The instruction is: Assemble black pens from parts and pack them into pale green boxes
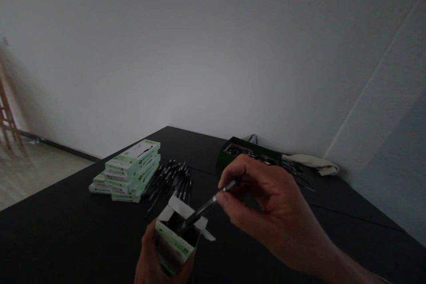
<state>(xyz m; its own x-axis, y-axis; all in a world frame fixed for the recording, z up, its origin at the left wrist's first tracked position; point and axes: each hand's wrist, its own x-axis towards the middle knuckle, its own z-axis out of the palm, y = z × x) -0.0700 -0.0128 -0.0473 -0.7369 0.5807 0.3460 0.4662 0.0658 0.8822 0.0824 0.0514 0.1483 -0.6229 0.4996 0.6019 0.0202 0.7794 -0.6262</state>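
My left hand is wrapped round a small green and white pen box, its open end tilted up with the flaps folded out. Between the thumb and fingers of my right hand is a dark pen, slanting down to the left. The pen's lower end reaches into the mouth of the box. How full the box is inside, I cannot tell. Behind the box lies a loose heap of dark pens.
Left of the heap, several green and white boxes are stacked on the black table. A dark green container filled with pens stands at the back, beside more loose pens and a pale cloth. A wall rises behind.
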